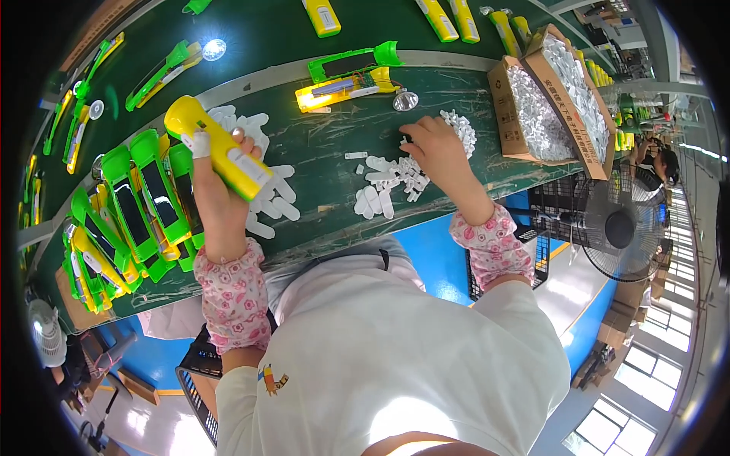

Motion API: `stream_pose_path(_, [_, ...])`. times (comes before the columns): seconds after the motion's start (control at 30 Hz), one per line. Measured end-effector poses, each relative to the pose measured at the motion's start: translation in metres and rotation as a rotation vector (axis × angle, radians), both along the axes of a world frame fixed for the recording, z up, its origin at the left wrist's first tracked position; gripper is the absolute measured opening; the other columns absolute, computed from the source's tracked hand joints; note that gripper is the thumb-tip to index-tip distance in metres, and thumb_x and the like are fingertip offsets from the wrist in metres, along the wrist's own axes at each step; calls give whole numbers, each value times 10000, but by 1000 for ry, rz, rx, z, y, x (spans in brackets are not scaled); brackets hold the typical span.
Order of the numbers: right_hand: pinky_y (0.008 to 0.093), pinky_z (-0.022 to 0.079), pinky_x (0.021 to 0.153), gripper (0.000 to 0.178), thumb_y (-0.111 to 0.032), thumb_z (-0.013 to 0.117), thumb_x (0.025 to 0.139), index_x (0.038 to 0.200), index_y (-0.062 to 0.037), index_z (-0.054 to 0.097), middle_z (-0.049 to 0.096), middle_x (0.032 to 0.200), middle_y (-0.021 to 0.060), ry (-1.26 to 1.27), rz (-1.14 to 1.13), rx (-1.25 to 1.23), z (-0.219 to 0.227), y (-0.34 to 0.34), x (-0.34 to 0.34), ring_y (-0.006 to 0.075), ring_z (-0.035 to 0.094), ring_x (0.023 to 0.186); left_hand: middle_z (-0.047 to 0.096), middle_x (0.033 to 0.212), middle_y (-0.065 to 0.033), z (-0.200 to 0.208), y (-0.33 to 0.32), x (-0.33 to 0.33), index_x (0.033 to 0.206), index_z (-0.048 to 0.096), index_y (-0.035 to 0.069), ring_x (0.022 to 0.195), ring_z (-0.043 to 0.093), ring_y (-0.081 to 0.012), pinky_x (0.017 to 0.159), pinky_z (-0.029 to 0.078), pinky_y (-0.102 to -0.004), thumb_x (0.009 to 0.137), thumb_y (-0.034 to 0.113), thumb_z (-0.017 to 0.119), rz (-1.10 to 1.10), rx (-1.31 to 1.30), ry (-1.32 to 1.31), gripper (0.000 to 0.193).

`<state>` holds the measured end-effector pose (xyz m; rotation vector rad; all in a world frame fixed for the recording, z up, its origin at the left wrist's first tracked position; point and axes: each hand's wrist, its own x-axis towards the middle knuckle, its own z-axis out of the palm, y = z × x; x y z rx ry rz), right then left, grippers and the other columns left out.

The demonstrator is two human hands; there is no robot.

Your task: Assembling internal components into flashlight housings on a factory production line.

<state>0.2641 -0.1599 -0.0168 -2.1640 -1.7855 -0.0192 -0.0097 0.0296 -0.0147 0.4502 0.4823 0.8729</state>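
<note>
One left hand [217, 199] gripped a yellow housing [220, 146] mid-left of frame, likely freeing the right hand [441, 156], fingers curled, contents unclear, by white pieces [413, 181].

The worktop [319, 167] is dark green. The casing [220, 149] left of centre is bright yellow; stacked lamps [161, 194] at left are green and yellow. Small parts [407, 176] near centre are white; sleeve covers [232, 296] are pink-floral.

The left of 2 fisheye cameras worn on the head looks steeply down past a white shirt [395, 342] onto a green workbench [331, 144], with the left hand [219, 201] and right hand [441, 154] at close range. Its bowed view stretches to windows [637, 380] at far right
</note>
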Motion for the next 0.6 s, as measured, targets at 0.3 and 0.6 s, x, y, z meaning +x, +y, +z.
stream_pose_path(0.3, [330, 456, 644, 177, 3, 729, 698, 809, -43, 599, 565, 788, 73, 308, 119, 5, 4, 16, -7, 221, 560, 763, 557, 1164, -178, -4, -18, 3, 1310, 393, 28, 1088, 576, -317, 984, 448, -440, 974, 345, 501, -117, 138, -11, 475])
stream_pose_path(0.6, [227, 503, 706, 181, 91, 698, 764, 888, -9, 613, 566, 921, 53, 1019, 424, 191, 67, 97, -78, 117, 571, 826, 497, 1267, -163, 19, -50, 26, 1298, 339, -22, 1150, 550, -246, 967, 457, -387, 983, 109, 433, -142, 358, 154, 354])
